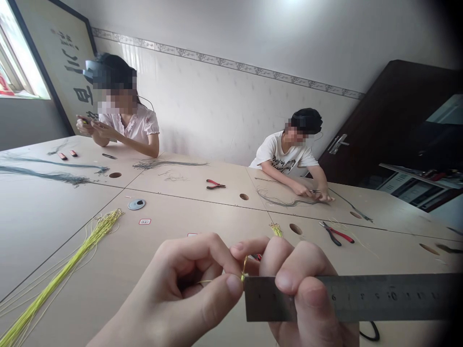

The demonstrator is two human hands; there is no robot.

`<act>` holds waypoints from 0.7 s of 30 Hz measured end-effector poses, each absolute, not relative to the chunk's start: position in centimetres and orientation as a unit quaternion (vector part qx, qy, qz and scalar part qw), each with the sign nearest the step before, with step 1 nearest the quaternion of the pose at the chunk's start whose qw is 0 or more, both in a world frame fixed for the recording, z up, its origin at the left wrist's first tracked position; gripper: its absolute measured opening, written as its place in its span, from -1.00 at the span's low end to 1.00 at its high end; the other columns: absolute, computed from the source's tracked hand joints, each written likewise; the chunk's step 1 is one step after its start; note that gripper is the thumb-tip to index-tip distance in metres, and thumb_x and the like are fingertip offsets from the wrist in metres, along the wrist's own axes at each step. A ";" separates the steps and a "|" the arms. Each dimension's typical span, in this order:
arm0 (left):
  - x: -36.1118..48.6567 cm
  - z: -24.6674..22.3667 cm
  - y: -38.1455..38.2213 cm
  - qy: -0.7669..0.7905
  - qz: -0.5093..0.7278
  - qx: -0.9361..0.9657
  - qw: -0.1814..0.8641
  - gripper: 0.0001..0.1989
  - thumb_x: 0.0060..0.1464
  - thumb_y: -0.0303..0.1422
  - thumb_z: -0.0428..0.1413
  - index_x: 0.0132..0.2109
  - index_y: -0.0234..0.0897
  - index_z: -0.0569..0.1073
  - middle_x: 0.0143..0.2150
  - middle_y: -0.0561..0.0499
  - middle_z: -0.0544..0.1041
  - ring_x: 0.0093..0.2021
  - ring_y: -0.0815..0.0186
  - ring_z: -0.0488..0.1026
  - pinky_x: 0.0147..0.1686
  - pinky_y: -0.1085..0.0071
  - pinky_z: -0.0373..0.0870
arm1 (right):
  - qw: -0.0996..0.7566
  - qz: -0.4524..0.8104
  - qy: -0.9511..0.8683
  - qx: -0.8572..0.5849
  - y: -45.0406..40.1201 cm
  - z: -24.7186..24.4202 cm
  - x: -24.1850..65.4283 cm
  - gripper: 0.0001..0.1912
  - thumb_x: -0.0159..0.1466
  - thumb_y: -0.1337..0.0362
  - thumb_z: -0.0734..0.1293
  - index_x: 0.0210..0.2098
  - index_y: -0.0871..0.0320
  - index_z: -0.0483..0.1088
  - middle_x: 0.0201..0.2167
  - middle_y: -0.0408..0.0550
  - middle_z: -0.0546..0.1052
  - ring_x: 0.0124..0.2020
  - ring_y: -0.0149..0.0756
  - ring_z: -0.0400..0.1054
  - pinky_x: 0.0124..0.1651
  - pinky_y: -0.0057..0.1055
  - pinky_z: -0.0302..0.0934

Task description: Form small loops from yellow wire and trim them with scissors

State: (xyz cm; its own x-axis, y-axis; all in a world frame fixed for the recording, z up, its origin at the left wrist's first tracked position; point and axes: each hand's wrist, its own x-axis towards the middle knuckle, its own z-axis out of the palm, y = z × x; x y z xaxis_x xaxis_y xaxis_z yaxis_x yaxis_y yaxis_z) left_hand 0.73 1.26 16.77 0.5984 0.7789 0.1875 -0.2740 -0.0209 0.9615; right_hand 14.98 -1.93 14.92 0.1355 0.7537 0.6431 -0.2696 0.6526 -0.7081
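My left hand [188, 289] pinches a thin yellow cord [242, 276] between thumb and forefinger, and a small loop of it stands up at the fingertips. The cord's knot touches the left end of a metal ruler [379, 296]. My right hand [307, 289] is wrapped round that ruler, which lies level and runs out to the right edge. One right fingertip reaches over near the loop. Behind my hands, partly hidden, are red-handled pliers [256, 257] and a short yellow cord bundle [277, 230].
A long yellow bundle [68, 267] lies left on the table [162, 270]. Beyond are a round disc [136, 204], red-and-black pliers [216, 184], open pliers [336, 233] and dark wire bundles [47, 174]. Two people sit across the table, both handling small items.
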 end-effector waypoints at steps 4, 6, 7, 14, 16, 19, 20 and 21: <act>0.8 16.7 1.3 0.208 0.396 0.600 0.664 -0.73 0.13 -0.26 0.11 -0.49 -0.26 0.34 -0.53 0.12 0.29 -0.46 0.41 0.21 -0.48 0.52 0.13 | 0.718 0.352 -0.558 -0.222 -2.0 14.9 14.8 -0.81 0.34 0.17 0.21 -0.33 0.04 0.41 -0.50 -0.20 0.41 -0.18 -0.31 0.43 -0.05 -0.27 0.38; 0.8 16.6 1.3 0.211 0.397 0.603 0.659 -0.73 0.13 -0.26 0.11 -0.49 -0.26 0.34 -0.53 0.12 0.29 -0.46 0.42 0.20 -0.48 0.52 0.12 | 0.735 0.358 -0.529 -0.226 -2.1 14.9 14.3 -0.82 0.33 0.17 0.24 -0.36 0.05 0.41 -0.51 -0.21 0.40 -0.20 -0.33 0.43 -0.07 -0.29 0.38; 0.8 16.6 1.3 0.213 0.396 0.604 0.657 -0.73 0.13 -0.26 0.12 -0.48 -0.26 0.35 -0.53 0.12 0.30 -0.46 0.42 0.20 -0.48 0.52 0.12 | 0.749 0.360 -0.507 -0.229 -2.2 14.9 14.0 -0.82 0.32 0.16 0.25 -0.38 0.05 0.41 -0.52 -0.22 0.40 -0.21 -0.34 0.43 -0.08 -0.30 0.38; 0.6 16.7 1.1 0.210 0.398 0.594 0.667 -0.73 0.13 -0.26 0.12 -0.49 -0.26 0.36 -0.52 0.11 0.33 -0.44 0.41 0.24 -0.46 0.52 0.15 | 0.760 0.363 -0.486 -0.230 -2.3 14.9 13.7 -0.82 0.31 0.16 0.26 -0.38 0.05 0.42 -0.51 -0.23 0.41 -0.21 -0.36 0.42 -0.07 -0.35 0.36; 0.6 16.7 1.2 0.209 0.402 0.597 0.663 -0.73 0.12 -0.27 0.13 -0.49 -0.26 0.36 -0.53 0.12 0.32 -0.45 0.42 0.24 -0.46 0.53 0.15 | 0.735 0.361 -0.530 -0.222 -2.2 14.9 14.4 -0.82 0.33 0.17 0.24 -0.35 0.05 0.42 -0.50 -0.22 0.42 -0.19 -0.34 0.42 -0.06 -0.32 0.37; 0.7 16.7 1.2 0.215 0.405 0.600 0.656 -0.74 0.12 -0.27 0.13 -0.49 -0.26 0.37 -0.54 0.12 0.30 -0.46 0.41 0.23 -0.46 0.53 0.16 | 0.716 0.358 -0.556 -0.223 -2.0 14.8 15.0 -0.81 0.34 0.18 0.21 -0.33 0.04 0.42 -0.49 -0.20 0.42 -0.17 -0.32 0.42 -0.05 -0.28 0.37; 0.7 16.7 1.2 0.214 0.404 0.601 0.655 -0.74 0.12 -0.27 0.12 -0.49 -0.26 0.37 -0.54 0.12 0.31 -0.46 0.41 0.23 -0.47 0.53 0.15 | 0.717 0.357 -0.554 -0.227 -2.0 14.8 15.1 -0.81 0.35 0.18 0.21 -0.33 0.04 0.41 -0.49 -0.20 0.42 -0.17 -0.32 0.41 -0.05 -0.28 0.37; 0.8 16.7 1.2 0.217 0.404 0.601 0.655 -0.74 0.13 -0.27 0.12 -0.49 -0.26 0.36 -0.53 0.11 0.31 -0.45 0.41 0.23 -0.47 0.52 0.15 | 0.717 0.357 -0.553 -0.230 -2.0 14.8 15.1 -0.81 0.34 0.18 0.21 -0.33 0.04 0.41 -0.49 -0.19 0.43 -0.18 -0.32 0.41 -0.06 -0.29 0.37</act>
